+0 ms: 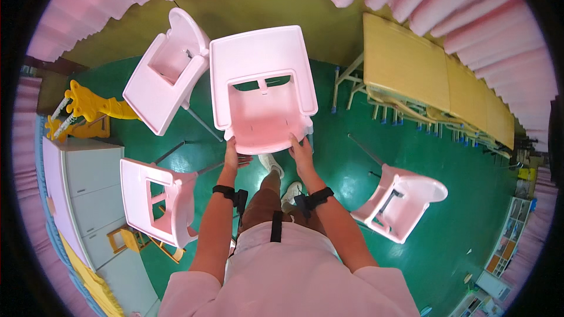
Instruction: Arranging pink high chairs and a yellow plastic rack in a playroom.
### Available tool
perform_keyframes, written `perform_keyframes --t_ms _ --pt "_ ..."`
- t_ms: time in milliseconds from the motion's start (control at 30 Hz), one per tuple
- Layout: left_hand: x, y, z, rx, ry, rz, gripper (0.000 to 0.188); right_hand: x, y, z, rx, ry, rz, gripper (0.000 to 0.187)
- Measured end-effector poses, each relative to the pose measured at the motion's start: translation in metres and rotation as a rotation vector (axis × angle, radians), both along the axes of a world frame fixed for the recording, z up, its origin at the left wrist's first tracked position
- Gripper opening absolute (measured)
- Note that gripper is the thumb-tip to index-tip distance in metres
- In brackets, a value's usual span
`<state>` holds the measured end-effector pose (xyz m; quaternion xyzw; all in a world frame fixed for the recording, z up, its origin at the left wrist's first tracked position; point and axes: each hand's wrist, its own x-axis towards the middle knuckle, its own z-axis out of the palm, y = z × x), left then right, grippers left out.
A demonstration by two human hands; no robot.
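Straight ahead of me stands a pink high chair [261,120] with a broad tray on its far side. My left hand [235,155] is closed at the left corner of its backrest, thumb at the rim and some fingers showing below it. At the right corner, my right hand [301,149] grips the same backrest, its fingers partly hidden under the shell. A second pink high chair [154,95] stands close by at the left, its edge next to the first one's tray.
Another pink high chair [150,199] is at the near left, and a trayless one [405,199] at the right. Yellow tables [405,64] line the far right. A yellow giraffe-shaped toy [94,105], white cabinets [94,170] and a wooden chair [132,238] are at the left.
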<state>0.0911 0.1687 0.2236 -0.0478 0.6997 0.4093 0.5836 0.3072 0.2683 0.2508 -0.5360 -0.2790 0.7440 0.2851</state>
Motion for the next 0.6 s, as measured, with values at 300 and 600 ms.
perform_keyframes --t_ms 300,600 --pt "-0.029 0.082 -0.004 0.012 0.088 0.047 0.057 -0.037 0.093 0.0 0.015 -0.013 0.003 0.051" --pt "-0.019 0.132 -0.009 -0.036 0.338 -0.266 0.055 -0.031 0.177 0.002 0.021 -0.044 0.053 0.052"
